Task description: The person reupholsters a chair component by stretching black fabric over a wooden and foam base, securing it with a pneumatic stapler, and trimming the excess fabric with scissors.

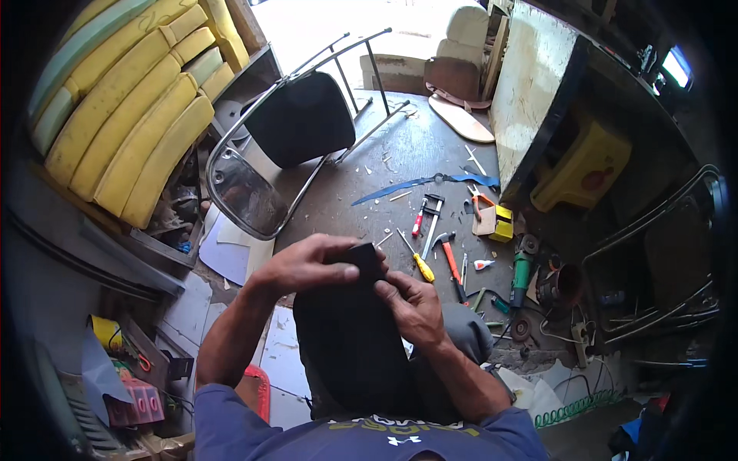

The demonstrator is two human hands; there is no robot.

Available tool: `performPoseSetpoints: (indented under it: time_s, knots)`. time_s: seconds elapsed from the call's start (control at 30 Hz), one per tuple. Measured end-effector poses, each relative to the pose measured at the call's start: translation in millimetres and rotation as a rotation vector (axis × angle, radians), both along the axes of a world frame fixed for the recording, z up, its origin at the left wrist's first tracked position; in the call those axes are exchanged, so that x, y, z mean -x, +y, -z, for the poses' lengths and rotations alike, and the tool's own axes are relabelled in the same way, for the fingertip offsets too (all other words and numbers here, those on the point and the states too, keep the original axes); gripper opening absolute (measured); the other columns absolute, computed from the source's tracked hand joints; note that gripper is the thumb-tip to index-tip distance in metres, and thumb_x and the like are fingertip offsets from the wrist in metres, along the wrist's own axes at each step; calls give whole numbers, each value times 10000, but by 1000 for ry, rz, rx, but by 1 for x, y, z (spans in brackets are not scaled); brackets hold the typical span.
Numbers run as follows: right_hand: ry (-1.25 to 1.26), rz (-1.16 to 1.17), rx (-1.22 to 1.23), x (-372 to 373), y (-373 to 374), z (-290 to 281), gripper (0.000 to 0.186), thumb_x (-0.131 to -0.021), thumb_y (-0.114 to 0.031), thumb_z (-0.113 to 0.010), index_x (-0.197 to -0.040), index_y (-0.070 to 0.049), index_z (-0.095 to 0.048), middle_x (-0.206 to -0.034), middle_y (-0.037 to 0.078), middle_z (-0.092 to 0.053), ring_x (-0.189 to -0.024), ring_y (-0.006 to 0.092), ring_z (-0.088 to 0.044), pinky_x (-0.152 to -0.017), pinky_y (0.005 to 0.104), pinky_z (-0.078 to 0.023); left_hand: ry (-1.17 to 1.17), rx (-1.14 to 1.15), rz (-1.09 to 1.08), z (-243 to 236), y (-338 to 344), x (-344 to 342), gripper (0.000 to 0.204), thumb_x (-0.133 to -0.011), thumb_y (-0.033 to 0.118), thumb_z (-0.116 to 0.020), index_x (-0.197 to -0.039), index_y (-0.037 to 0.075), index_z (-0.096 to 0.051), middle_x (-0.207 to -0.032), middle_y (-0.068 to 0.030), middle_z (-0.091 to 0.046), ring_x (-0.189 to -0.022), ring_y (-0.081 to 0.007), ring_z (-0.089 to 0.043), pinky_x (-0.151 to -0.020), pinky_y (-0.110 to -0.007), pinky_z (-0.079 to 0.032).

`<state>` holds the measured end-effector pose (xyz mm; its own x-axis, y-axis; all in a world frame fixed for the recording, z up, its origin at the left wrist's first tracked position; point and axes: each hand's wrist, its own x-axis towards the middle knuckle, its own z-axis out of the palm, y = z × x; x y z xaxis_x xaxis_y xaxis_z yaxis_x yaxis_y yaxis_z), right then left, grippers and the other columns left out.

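- The floor (pixel 327 219) spread out ahead of you, strewn with scraps and hand tools.
- The chair (pixel 300 121) lay tipped on it ahead and to your left, well apart from your hands, with a bare-looking plate (pixel 244 192) at the near end of its metal frame.
- The black piece (pixel 350 349) rested along your lap, its narrow far end raised between your hands; whether it was cloth or padding you could not tell from this view. The step in hand looked like working that end, folding or lining up its edge.
- Your left hand (pixel 307 265) had its grip closed over the far end, thumb along the near face and fingers partly hidden behind.
- Your right hand (pixel 419 311) pinched the right edge just beside it, thumb uppermost. The next move, judging by this, called for a firm, even pinch from both hands so the edge would not slip or skew.
- The grinder (pixel 523 270), hammer (pixel 450 265) and yellow-handled screwdriver (pixel 424 266) lay ahead and to your right, none of them held.
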<state>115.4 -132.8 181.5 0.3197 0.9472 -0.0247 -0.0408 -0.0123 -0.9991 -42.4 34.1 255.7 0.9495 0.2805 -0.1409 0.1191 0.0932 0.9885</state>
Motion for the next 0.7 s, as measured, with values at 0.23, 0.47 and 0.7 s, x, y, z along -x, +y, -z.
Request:
performPoseSetpoints:
  time_s: [0.23,0.47,0.7]
  knots:
    - [-226,22,0,12,-3,-17,278,-995,-230,-682,-1059,34,-738,-876,167,-745,-795,246,-721,-742,360,-543,85,33,-107,10,-3,30,429,-979,213,-737,-1311,-44,-646,-1141,-55,-719,-1019,-115,-655,-923,-306,-545]
    - [-403,97,-91,13,-17,-17,243,-977,-222,-692,-1023,9,-753,-954,187,-739,-916,331,-701,-853,422,-529,100,-9,-65,2,-17,39,455,-935,204,-793,-1289,-51,-664,-1106,-52,-731,-1012,-119,-656,-898,-294,-546]
    - [-694,501,-221,-53,-72,-22,134,-984,-119,-656,-989,-13,-738,-915,128,-735,-912,314,-694,-865,421,-530,87,-475,-321,-80,-11,22,314,-905,129,-795,-1173,-15,-716,-1022,-70,-766,-937,-115,-693,-862,-291,-555]
